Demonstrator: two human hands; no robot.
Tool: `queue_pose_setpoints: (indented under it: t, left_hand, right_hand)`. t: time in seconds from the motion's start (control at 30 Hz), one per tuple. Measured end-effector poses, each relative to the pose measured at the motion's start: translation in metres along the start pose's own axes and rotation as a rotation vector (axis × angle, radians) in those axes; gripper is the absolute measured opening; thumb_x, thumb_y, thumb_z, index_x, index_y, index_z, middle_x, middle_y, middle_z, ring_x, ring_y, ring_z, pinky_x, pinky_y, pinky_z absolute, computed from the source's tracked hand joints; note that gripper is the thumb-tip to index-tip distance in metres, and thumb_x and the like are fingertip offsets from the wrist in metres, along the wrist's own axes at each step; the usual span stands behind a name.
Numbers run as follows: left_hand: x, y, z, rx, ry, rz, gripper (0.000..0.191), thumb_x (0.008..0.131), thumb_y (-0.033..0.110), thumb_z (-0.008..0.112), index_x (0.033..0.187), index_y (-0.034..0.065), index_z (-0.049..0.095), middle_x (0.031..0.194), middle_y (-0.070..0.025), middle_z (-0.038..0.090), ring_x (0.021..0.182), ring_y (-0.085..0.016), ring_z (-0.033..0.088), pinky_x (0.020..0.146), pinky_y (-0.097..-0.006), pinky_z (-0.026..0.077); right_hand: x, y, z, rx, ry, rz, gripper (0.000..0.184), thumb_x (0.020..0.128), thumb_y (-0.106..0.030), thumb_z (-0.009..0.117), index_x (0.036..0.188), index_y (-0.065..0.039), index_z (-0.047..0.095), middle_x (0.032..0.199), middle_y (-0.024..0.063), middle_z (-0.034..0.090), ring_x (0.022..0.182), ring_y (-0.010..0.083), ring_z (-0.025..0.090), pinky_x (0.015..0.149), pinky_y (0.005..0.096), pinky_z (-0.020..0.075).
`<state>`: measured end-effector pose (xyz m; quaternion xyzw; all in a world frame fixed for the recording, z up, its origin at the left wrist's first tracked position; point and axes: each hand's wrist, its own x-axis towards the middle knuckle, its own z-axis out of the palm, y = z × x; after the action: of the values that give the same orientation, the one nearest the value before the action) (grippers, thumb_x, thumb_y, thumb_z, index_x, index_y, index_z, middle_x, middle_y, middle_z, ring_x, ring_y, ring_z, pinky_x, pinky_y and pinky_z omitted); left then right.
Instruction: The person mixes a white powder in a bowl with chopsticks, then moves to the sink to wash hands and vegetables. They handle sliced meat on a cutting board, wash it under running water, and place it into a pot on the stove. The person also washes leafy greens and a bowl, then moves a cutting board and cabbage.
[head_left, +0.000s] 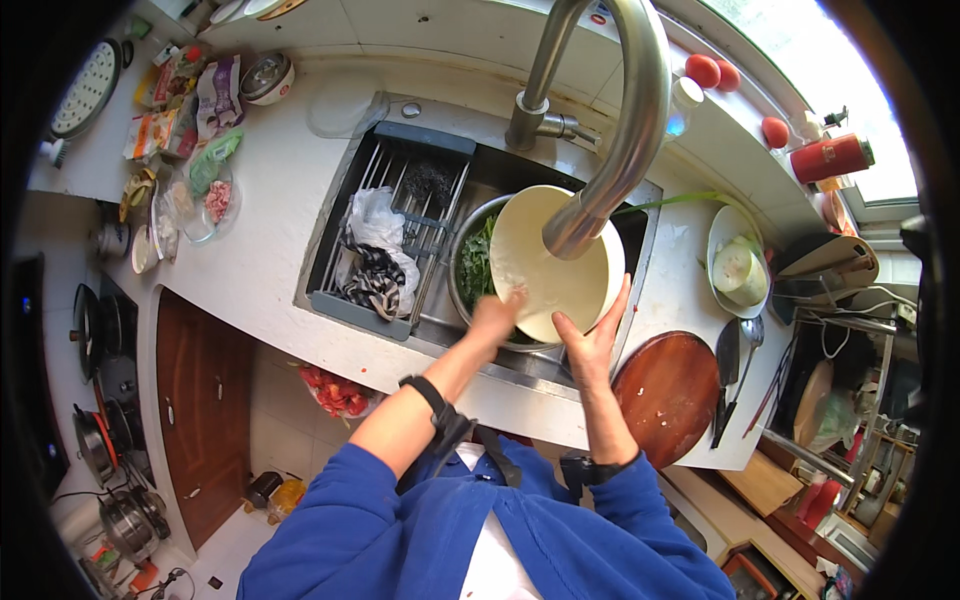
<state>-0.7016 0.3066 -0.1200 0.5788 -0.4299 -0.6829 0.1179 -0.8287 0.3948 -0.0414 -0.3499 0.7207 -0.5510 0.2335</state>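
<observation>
A cream-coloured bowl (540, 247) is tilted beneath the metal faucet spout (600, 210), above the sink (517, 176). My right hand (592, 341) grips its near right side, thumb at the rim and fingers along the outside. Blurred by motion, my left hand (499, 319) is at the bowl's near left rim, fingers towards the inner wall; their pose is unclear. Below the bowl, a steel basin (453, 281) holds green leafy vegetables (476, 262), partly hidden by the bowl.
A drying rack (360, 315) with plastic bags and a striped cloth spans the sink's left part. To the right are a round wooden board (667, 397), a cleaver (726, 360), a slotted spoon (750, 334) and a plate (712, 292) holding a cut gourd. Food packages (217, 97) sit left.
</observation>
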Motion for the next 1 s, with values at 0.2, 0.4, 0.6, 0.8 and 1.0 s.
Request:
queue_pose_setpoints:
  t: [0.2,0.4,0.6,0.8,1.0]
  left_hand:
    - [-0.001,0.024,-0.019,0.244,-0.068,0.025,0.046,0.082,0.048,0.075,0.087,0.0027,0.069,0.067,-0.0066,0.061,0.057,-0.022,0.055,0.052,-0.0376,0.041]
    - [0.045,0.077,-0.055,0.953,0.342,0.831,0.028,0.088,0.035,0.068,0.085,0.0081,0.065,0.08,-0.016,0.069,0.071,-0.036,0.068,0.058,-0.0448,0.052]
    - [0.046,0.036,-0.009,0.626,0.0,0.7,0.024,0.091,0.014,0.056,0.112,0.0031,0.061,0.109,-0.0228,0.063,0.099,-0.037,0.064,0.087,-0.0459,0.05]
    - [0.034,0.027,0.027,0.242,-0.818,0.247,0.023,0.092,0.015,0.057,0.109,0.0002,0.061,0.094,-0.011,0.066,0.082,-0.019,0.063,0.078,-0.0312,0.05]
    - [0.028,0.027,-0.012,1.148,-0.443,0.445,0.027,0.087,0.012,0.057,0.112,0.0005,0.06,0.119,-0.0177,0.061,0.106,-0.034,0.06,0.09,-0.0451,0.048]
  right_hand:
    - [0.01,0.022,-0.005,0.156,-0.06,0.182,0.096,0.07,-0.013,0.066,0.153,0.0,0.021,0.148,0.0214,0.037,0.134,0.0285,0.041,0.111,0.036,0.0338]
    - [0.005,0.012,-0.013,0.592,-0.237,0.597,0.063,0.082,-0.011,0.053,0.142,-0.009,0.035,0.126,0.0138,0.052,0.109,0.025,0.06,0.079,0.0421,0.0593]
    - [-0.005,0.007,-0.004,0.524,-0.228,0.654,0.07,0.077,-0.013,0.056,0.144,-0.011,0.035,0.127,0.0119,0.051,0.111,0.0253,0.058,0.083,0.0415,0.0572]
    - [-0.009,0.018,-0.007,0.538,-0.281,0.668,0.077,0.073,-0.01,0.057,0.147,-0.012,0.035,0.128,0.0097,0.052,0.113,0.0212,0.056,0.088,0.0365,0.0536]
    - [-0.007,0.014,-0.013,0.574,-0.248,0.592,0.075,0.075,-0.007,0.054,0.146,-0.01,0.033,0.126,0.0101,0.052,0.113,0.0234,0.057,0.091,0.0378,0.0531]
